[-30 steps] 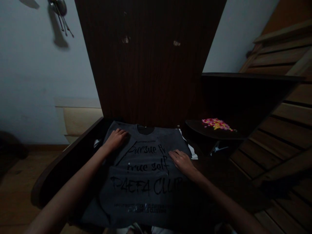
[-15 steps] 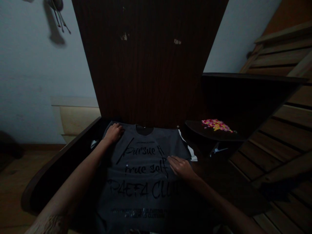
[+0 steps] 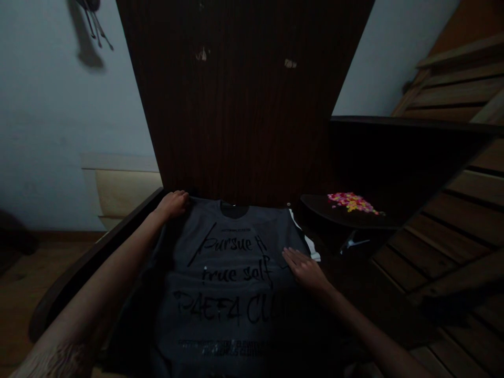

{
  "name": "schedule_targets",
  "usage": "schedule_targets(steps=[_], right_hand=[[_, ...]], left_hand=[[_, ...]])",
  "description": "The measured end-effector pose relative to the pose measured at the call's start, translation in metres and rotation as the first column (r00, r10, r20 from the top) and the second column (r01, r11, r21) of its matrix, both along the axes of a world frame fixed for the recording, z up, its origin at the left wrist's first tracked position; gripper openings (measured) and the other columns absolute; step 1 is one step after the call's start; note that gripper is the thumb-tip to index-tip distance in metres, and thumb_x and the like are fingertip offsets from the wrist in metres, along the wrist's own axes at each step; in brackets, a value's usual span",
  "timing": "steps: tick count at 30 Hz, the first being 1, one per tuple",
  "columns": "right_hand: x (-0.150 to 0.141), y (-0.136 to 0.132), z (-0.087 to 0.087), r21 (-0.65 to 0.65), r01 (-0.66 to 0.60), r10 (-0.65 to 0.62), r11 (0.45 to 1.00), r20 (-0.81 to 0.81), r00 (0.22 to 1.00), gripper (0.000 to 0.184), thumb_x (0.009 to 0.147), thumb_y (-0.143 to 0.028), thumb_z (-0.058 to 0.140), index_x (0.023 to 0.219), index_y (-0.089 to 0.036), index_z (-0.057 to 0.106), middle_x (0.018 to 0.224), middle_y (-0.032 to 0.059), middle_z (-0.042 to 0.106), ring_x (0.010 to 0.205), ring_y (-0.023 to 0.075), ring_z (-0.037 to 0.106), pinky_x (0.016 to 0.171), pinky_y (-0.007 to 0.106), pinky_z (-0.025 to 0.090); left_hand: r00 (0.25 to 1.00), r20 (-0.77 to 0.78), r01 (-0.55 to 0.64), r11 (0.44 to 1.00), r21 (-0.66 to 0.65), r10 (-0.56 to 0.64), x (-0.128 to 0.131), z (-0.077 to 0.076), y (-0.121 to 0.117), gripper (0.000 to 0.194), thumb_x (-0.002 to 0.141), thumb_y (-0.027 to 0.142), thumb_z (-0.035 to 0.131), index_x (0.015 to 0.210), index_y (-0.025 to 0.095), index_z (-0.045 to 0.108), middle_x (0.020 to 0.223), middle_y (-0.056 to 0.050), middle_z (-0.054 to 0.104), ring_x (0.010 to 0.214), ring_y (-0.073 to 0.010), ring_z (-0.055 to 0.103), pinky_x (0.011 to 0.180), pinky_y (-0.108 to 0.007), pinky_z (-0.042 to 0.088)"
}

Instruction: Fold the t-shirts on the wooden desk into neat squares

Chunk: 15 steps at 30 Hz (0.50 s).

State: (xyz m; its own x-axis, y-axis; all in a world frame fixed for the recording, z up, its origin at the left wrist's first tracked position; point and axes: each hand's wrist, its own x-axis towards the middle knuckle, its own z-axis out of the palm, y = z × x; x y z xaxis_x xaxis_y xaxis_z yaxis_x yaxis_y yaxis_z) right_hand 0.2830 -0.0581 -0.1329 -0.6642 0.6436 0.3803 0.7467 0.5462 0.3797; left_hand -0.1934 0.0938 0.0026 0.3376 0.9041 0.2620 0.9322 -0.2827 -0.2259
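Observation:
A dark grey T-shirt (image 3: 232,283) with black lettering lies spread out, neck opening at the far end, on a dark wooden surface. My left hand (image 3: 174,203) rests at its far left shoulder, palm down with fingers slightly bent and holding nothing that I can see. On the right side of the shirt, below the sleeve, my right hand (image 3: 305,266) lies flat with fingers stretched out. White material (image 3: 311,247) shows from under the right sleeve edge. The shirt's lower part is in deep shadow.
A tall dark wooden panel (image 3: 240,115) rises behind the shirt. To the right, a small rounded shelf (image 3: 321,209) bears a pile of pink and yellow pieces (image 3: 354,202). A raised dark edge (image 3: 94,252) runs along the left. Wooden slats (image 3: 444,210) stand far right.
My left hand has moved left and slightly farther away, to the shirt's shoulder edge. My right hand has slid a little to the right across the fabric.

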Motion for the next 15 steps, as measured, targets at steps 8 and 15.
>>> schedule_targets(steps=[8,15], right_hand=[[-0.009,-0.010,0.007,-0.106,-0.009,-0.006,0.994,-0.136,0.991,0.048,0.082,-0.012,0.051,0.128,-0.012,0.063,0.132,0.0158,0.062,0.125,0.0265,0.057,0.104,0.042,0.048],[-0.044,-0.001,0.028,-0.381,-0.056,-0.046,0.923,-0.253,0.966,0.056,0.097,-0.040,0.046,0.147,-0.016,0.042,0.155,0.0151,0.035,0.146,0.0279,0.028,0.117,0.052,0.029]], left_hand=[[0.998,0.055,0.014,0.981,0.194,-0.025,0.015,-0.012,-0.026,0.031,0.091,0.023,0.040,0.105,0.013,0.066,0.113,-0.022,0.062,0.108,-0.0356,0.057,0.088,-0.049,0.046],[0.956,0.174,0.231,0.972,0.045,-0.236,0.049,-0.073,-0.060,0.051,0.095,0.044,0.038,0.133,0.017,0.058,0.147,-0.015,0.049,0.139,-0.0323,0.039,0.112,-0.051,0.030]])
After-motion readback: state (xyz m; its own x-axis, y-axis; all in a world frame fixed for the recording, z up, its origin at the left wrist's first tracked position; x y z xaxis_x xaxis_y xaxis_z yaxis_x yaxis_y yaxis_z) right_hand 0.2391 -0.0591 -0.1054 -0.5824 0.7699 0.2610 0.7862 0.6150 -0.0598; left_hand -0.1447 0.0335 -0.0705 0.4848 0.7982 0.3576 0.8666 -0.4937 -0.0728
